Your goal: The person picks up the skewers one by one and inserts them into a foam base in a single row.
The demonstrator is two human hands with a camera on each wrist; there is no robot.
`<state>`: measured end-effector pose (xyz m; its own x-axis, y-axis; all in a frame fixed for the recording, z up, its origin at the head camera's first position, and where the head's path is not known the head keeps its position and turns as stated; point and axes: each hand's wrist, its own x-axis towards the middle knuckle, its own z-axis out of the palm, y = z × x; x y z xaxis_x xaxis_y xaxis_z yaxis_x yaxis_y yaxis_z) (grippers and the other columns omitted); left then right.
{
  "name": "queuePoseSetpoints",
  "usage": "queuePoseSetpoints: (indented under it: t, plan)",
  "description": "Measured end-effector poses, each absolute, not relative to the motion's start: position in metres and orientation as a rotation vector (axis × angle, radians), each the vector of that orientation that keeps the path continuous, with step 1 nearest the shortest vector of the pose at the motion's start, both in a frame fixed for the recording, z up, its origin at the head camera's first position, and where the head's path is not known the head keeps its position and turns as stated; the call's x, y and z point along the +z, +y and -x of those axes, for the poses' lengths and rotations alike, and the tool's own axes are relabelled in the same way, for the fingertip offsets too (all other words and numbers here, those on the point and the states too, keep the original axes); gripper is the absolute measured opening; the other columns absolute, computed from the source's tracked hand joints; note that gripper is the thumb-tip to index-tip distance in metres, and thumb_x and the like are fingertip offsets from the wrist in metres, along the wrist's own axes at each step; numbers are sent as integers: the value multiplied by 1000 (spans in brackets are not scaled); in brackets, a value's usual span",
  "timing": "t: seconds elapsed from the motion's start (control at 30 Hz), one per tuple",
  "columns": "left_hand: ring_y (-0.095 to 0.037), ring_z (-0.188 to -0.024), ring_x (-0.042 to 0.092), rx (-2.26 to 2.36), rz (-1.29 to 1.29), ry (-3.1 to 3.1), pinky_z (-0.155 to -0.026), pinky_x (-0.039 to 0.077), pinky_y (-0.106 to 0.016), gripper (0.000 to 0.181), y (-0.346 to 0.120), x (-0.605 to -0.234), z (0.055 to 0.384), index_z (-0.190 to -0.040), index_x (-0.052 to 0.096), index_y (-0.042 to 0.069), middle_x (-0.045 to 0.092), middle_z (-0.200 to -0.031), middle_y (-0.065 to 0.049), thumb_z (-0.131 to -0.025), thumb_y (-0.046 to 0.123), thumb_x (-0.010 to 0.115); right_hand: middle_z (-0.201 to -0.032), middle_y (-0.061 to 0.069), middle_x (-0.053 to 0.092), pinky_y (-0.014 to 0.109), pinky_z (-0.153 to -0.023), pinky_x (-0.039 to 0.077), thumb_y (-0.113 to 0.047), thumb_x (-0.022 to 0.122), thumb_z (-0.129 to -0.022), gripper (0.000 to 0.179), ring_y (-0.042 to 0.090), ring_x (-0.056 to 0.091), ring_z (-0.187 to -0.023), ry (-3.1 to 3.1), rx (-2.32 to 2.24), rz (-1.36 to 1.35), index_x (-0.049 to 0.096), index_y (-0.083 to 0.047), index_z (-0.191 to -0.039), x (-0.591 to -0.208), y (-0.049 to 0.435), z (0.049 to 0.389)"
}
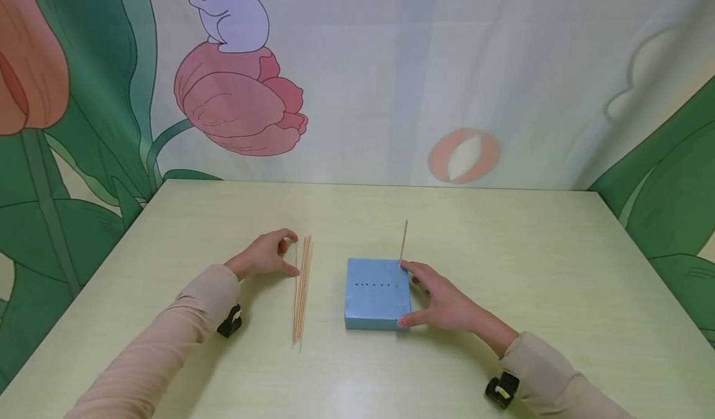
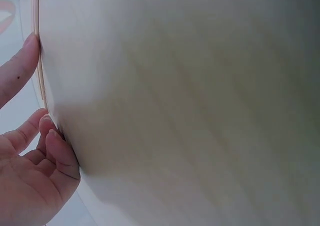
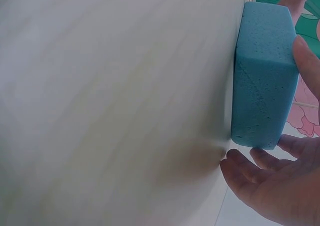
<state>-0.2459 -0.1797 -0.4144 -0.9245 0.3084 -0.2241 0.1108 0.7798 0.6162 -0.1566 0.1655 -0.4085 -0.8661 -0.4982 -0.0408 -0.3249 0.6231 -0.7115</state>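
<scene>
A blue foam block [image 1: 371,304] lies on the table with a row of several small holes across its top. One wooden skewer [image 1: 403,242] stands upright, slightly tilted, at the right end of that row. My right hand [image 1: 447,298] holds the block's right side, thumb at the front corner and fingers at the back. To the left lies a bundle of thin wooden skewers [image 1: 304,288], with a single one [image 1: 295,307] slightly apart from it. My left hand [image 1: 265,256] is at the far part of these, index and thumb spread along the single skewer, thumb touching in the left wrist view.
The pale wooden table [image 1: 519,245] reaches back to a printed curtain [image 1: 357,96] with flowers and leaves. Black camera mounts [image 1: 229,321] sit under each sleeve cuff, close above the tabletop.
</scene>
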Motion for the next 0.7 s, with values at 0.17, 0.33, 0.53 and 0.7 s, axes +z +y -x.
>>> queuePoseSetpoints:
  t: [0.17, 0.33, 0.53, 0.7]
  plan:
    - [-24, -85, 43, 883, -331, 2658, -74, 36, -34, 66, -180, -414, 246, -119, 45, 5, 46, -94, -10, -66, 20, 82, -138, 16, 35, 48, -98, 34, -37, 80, -66, 99, 35, 40, -120, 2612, -1076, 664, 26, -4, -142, -408, 165, 156]
    - [-25, -85, 43, 924, -332, 2636, -74, 36, -35, 64, -182, -415, 247, -117, 42, 7, 46, -95, -10, -67, 15, 81, -139, 16, 34, 48, -99, 33, -36, 80, -66, 99, 35, 40, -120, 2610, -1079, 645, 26, -4, -141, -406, 164, 156]
    - [-26, -93, 43, 913, -364, 2642, -87, 38, -39, 74, -182, -415, 247, -128, 41, -2, 48, -103, -13, -68, 16, 81, -139, 17, 34, 48, -98, 34, -35, 81, -66, 99, 36, 40, -120, 2608, -1080, 638, 26, -4, -141, -404, 164, 155]
    - [-27, -95, 43, 910, -359, 2670, -90, 37, -40, 68, -181, -415, 245, -124, 47, -6, 50, -105, -14, -69, 15, 80, -139, 17, 34, 48, -98, 34, -36, 80, -66, 99, 36, 40, -120, 2607, -1079, 646, 26, -3, -141, -403, 164, 155]
